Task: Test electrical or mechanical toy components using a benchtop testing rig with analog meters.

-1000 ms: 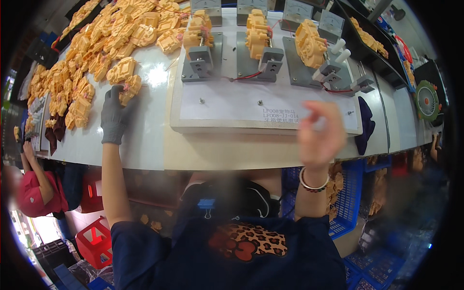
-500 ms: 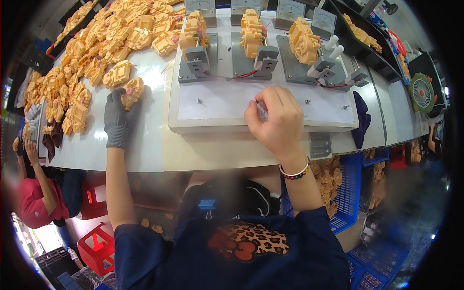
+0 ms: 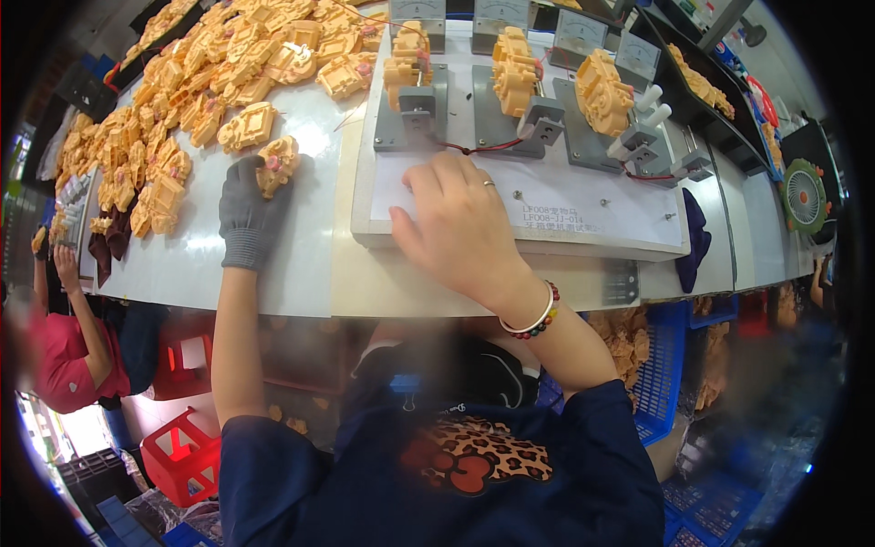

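Note:
My left hand point(image 3: 252, 211), in a grey glove, is closed on a light-orange plastic gearbox point(image 3: 278, 164) with a pinkish-red part, over the table left of the test board. My bare right hand point(image 3: 460, 223) is over the left part of the white test board point(image 3: 556, 239), thumb apart from the fingers; it holds nothing I can see. Its fingertips are near the board's left end, where a switch may be hidden beneath them. Behind it, three orange gearboxes sit in grey fixtures: the left gearbox point(image 3: 404, 68), the middle gearbox point(image 3: 515, 73) and the right gearbox point(image 3: 603, 93).
Analog meters point(image 3: 580, 38) line the board's back. A large pile of gearboxes point(image 3: 223, 68) covers the table's left. A dark blue cloth point(image 3: 694, 232) lies right of the board; a green fan point(image 3: 805, 196) stands farther right. Another person point(image 3: 77, 356) works at far left.
My right hand has moved left along the board from a middle switch and its fingers have spread from a pinch. The left hand keeps the gearbox. The whole view has shifted slightly.

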Available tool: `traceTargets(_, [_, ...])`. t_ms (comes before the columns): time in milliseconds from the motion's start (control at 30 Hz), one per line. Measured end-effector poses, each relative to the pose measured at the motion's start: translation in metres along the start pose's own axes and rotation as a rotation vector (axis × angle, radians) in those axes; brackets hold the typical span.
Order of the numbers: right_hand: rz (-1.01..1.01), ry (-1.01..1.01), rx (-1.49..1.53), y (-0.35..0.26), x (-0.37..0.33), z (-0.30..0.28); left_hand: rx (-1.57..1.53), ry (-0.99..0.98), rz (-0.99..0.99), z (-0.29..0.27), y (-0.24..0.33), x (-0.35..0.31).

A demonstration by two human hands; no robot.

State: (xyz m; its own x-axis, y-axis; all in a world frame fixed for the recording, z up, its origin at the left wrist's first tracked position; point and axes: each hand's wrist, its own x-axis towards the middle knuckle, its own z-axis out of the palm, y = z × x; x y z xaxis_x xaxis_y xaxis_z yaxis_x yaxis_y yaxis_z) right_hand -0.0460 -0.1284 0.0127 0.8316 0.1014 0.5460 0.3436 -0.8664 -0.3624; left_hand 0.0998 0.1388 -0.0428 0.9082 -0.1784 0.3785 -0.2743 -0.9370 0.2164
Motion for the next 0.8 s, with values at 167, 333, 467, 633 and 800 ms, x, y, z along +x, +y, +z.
traceTargets(167, [-0.032,-0.025,-0.114,0.000,0.003,0.002,-0.013,0.010,0.020,0.006,-0.005,-0.001])
traceTargets(333, [-0.091,0.068,0.035,0.001,-0.003,-0.007,-0.150,0.083,0.136,0.007,-0.009,0.001])
traceTargets(467, [0.031,0.174,0.342,0.010,-0.038,-0.042,-1.344,0.014,-0.198,-0.009,-0.016,0.000])
traceTargets(633, [0.136,0.638,0.230,0.068,-0.080,-0.097,-2.190,-0.196,-0.141,-0.031,-0.014,-0.015])
traceTargets(800, [0.399,0.729,0.102,0.131,-0.091,-0.131,-2.209,-0.451,0.191,-0.037,0.008,-0.020])
